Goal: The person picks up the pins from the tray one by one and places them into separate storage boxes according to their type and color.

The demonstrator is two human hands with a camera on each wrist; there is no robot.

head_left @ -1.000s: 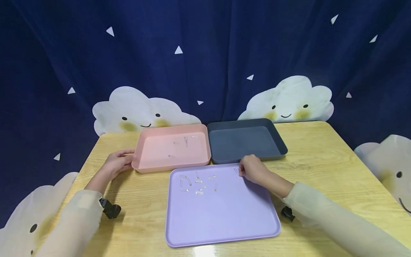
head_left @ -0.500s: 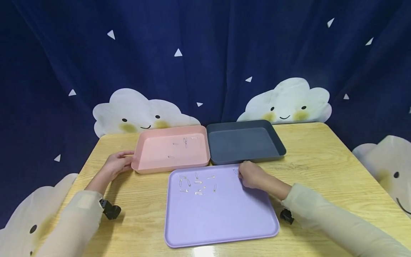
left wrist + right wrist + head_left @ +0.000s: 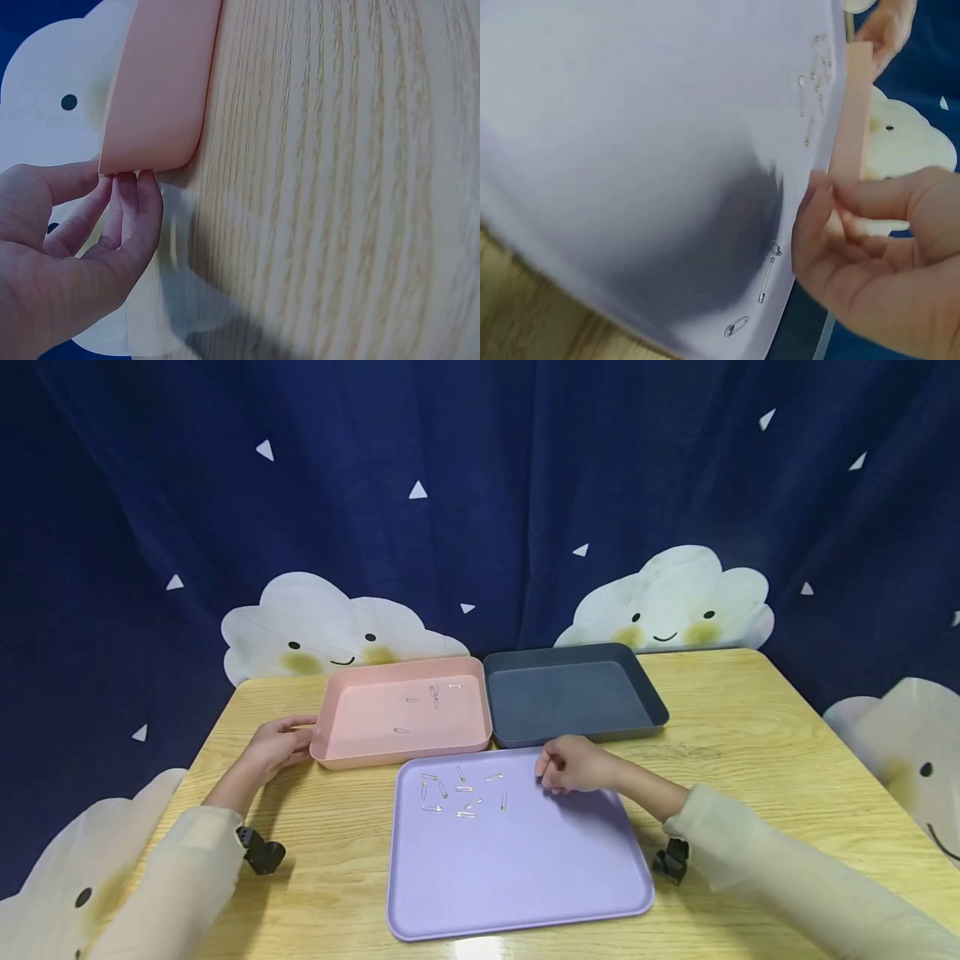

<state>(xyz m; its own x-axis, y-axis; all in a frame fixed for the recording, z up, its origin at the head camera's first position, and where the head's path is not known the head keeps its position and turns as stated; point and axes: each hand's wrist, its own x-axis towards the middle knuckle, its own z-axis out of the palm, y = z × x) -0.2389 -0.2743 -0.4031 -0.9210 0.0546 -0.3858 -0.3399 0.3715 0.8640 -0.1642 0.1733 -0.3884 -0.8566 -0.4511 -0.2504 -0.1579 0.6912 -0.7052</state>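
Observation:
My left hand (image 3: 276, 748) is at the left end of the pink tray (image 3: 330, 727). In the left wrist view its fingertips (image 3: 142, 184) rest against the outer wall, one digit at the rim. My right hand (image 3: 577, 766) is over the far right part of the lilac tray (image 3: 517, 877), thumb and forefinger brought together. I cannot tell whether a pin is between them. Just beside it, in the right wrist view, lie silver safety pins (image 3: 766, 280). Several gold-coloured safety pins (image 3: 465, 789) are spread over the lilac tray's far left area. A few silver safety pins (image 3: 401, 731) lie inside the pink tray.
A dark grey tray (image 3: 577, 689) stands right of the pink one, close behind the lilac tray. All three are on a wooden table (image 3: 750, 760). A blue curtain (image 3: 480, 510) with cloud faces hangs behind the table.
My right hand has come left and slightly nearer along the lilac tray, its fingertips now left of where the silver safety pins showed. My left hand keeps its place at the pink tray.

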